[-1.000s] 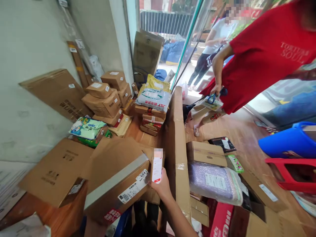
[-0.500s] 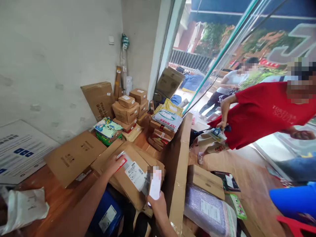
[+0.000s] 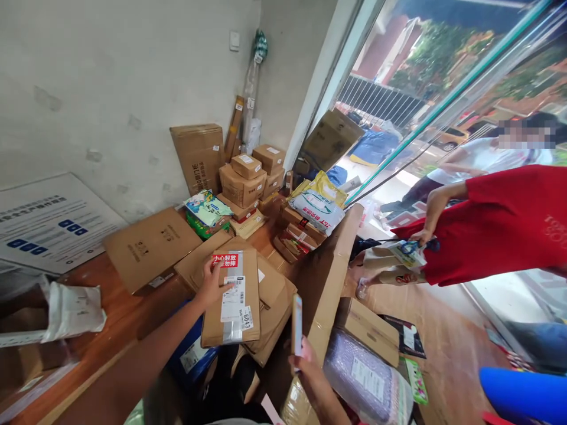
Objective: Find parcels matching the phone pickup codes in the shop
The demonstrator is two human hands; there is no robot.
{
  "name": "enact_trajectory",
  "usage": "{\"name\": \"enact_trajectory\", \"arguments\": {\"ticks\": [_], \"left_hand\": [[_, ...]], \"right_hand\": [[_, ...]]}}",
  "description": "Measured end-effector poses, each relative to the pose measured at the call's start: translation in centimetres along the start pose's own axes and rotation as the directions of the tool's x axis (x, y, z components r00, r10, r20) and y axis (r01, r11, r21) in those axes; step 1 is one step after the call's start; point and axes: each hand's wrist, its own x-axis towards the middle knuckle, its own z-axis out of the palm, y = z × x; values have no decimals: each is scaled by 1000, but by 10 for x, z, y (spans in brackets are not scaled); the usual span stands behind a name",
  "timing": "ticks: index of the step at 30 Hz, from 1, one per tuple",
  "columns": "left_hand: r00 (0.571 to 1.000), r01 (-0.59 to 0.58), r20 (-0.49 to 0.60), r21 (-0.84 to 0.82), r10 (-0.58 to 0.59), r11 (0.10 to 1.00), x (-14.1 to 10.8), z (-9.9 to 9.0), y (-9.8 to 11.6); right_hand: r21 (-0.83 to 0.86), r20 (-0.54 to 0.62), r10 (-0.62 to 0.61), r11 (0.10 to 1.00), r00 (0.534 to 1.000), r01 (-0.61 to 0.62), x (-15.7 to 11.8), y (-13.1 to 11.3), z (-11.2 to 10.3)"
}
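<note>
My left hand (image 3: 213, 287) grips the left edge of a flat cardboard parcel (image 3: 217, 321), its fingers lying over the top face. The parcel carries a red caution label, a white shipping label and a strip of clear tape. It is tilted above other flat cardboard boxes (image 3: 277, 316). My right hand (image 3: 306, 357) is closed around a smartphone (image 3: 297, 324), held upright and seen nearly edge-on, to the right of the parcel. A blue package (image 3: 190, 351) with a white label is partly hidden beneath my left forearm.
A long cardboard piece (image 3: 330, 289) stands to the right, with a bubble-wrapped parcel (image 3: 354, 369) beyond it. Stacked boxes (image 3: 243, 186) and bagged parcels (image 3: 316, 206) fill the corner. A person in a red shirt (image 3: 509, 218) stands by the glass door, holding small items.
The parcel has turned and risen off the boxes under my left hand, showing its red label fully. My right hand has swung the phone right, edge-on. The view has shifted left.
</note>
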Motion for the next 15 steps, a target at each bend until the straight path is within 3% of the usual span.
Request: {"name": "enact_trajectory", "arguments": {"ticks": [5,7,11,15], "left_hand": [[986,-89,-138,16,90,996,-74,18,-3],[977,-160,-133,42,164,986,-93,23,1],[969,-205,-100,180,225,962,-108,29,12],[968,-186,-98,331,230,925,-109,27,24]], "right_hand": [[204,133,-122,974,984,93,-20,-41,-27],[256,168,-142,962,976,96,-26,-57,-33],[365,191,-78,931,979,3,-30,-78,-36],[515,204,-87,857,975,-31,-25,-82,-23]]}}
